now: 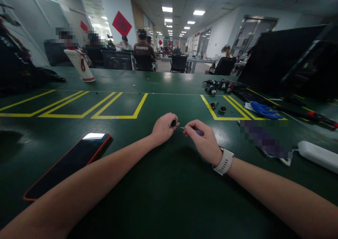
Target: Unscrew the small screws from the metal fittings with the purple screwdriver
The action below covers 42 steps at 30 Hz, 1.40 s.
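My left hand (164, 129) is closed around a small, dark, hollow round metal part (173, 123), its open end facing right. In my right hand (202, 137) is a thin screwdriver (198, 131) with a dark purplish handle. The screwdriver's shaft points left, and its tip is at the mouth of the round part; whether it touches the inside I cannot tell. Both hands are above the green table (174, 182). Two similar hollow metal parts (223, 108) lie inside a yellow-taped area to the right.
A phone (71, 165) with a red edge lies at the left. Toward the right are a blue glove (265, 109), dark metal connectors (212, 89), a pixelated device and a white power strip (320, 155). A white cup-like container (80, 65) stands far left. People sit beyond the table.
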Motion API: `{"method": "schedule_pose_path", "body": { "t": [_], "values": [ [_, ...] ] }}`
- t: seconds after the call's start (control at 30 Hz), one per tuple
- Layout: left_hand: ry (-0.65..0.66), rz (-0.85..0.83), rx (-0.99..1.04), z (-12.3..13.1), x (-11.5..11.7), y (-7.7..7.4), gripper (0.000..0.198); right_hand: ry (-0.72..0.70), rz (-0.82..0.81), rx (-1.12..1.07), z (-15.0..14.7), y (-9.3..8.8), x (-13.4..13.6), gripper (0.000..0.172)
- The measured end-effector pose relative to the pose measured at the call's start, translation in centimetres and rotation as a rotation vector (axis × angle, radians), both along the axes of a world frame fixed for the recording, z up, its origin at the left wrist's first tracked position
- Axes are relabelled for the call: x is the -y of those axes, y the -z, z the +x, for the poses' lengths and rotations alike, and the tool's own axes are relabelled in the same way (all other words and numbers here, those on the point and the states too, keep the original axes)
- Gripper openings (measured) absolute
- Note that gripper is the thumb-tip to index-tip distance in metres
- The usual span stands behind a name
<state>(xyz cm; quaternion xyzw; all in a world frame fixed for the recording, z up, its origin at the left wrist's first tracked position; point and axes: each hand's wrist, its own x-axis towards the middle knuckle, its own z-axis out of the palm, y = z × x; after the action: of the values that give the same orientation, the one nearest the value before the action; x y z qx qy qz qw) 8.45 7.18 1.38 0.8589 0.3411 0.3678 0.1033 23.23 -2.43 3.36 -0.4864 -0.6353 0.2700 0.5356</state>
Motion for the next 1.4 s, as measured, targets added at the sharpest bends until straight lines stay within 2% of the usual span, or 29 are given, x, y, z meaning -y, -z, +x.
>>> {"method": "schedule_pose_path", "body": {
  "t": [0.17,0.3,0.47,0.57,0.67,0.73,0.87,1.0,1.17,1.33,1.4],
  "values": [
    [-0.004,-0.003,0.049,-0.1,-0.1,0.1,0.013,-0.029,-0.194,-0.430,0.0,0.5,-0.9,0.014],
    [0.003,-0.009,0.079,0.0,-0.3,0.2,0.016,-0.041,-0.250,-0.494,0.2,0.9,-1.5,0.019],
    [-0.011,-0.012,0.073,-0.1,-0.4,0.2,0.013,-0.003,-0.183,-0.444,0.2,0.5,-1.1,0.014],
    [-0.012,-0.005,0.040,-0.1,-0.2,0.1,0.011,0.032,-0.073,-0.183,0.0,-0.2,-0.4,0.009],
    [0.014,0.005,0.004,-0.1,0.0,0.1,0.010,0.046,-0.003,0.057,-0.1,-0.6,0.1,0.012],
    [0.026,0.007,0.000,-0.1,0.1,0.1,0.011,0.038,-0.057,-0.054,0.0,-0.6,-0.1,0.012],
    [0.036,-0.004,0.032,-0.2,0.1,0.0,0.012,0.019,-0.205,-0.417,0.3,0.2,-1.0,0.012],
    [0.027,-0.025,0.080,-0.3,-0.3,0.1,0.016,-0.012,-0.269,-0.501,0.3,0.8,-1.5,0.017],
    [-0.005,-0.041,0.101,-0.1,-0.7,0.5,0.013,0.030,-0.212,-0.460,0.0,0.2,-1.0,0.013],
    [-0.006,-0.041,0.070,-0.1,-0.4,0.3,0.013,0.042,-0.111,-0.085,0.0,-0.7,-0.2,0.013],
    [0.005,-0.039,0.065,-0.1,-0.2,0.2,0.013,0.022,-0.145,-0.145,-0.1,-0.7,-0.1,0.012]
  ]
}}
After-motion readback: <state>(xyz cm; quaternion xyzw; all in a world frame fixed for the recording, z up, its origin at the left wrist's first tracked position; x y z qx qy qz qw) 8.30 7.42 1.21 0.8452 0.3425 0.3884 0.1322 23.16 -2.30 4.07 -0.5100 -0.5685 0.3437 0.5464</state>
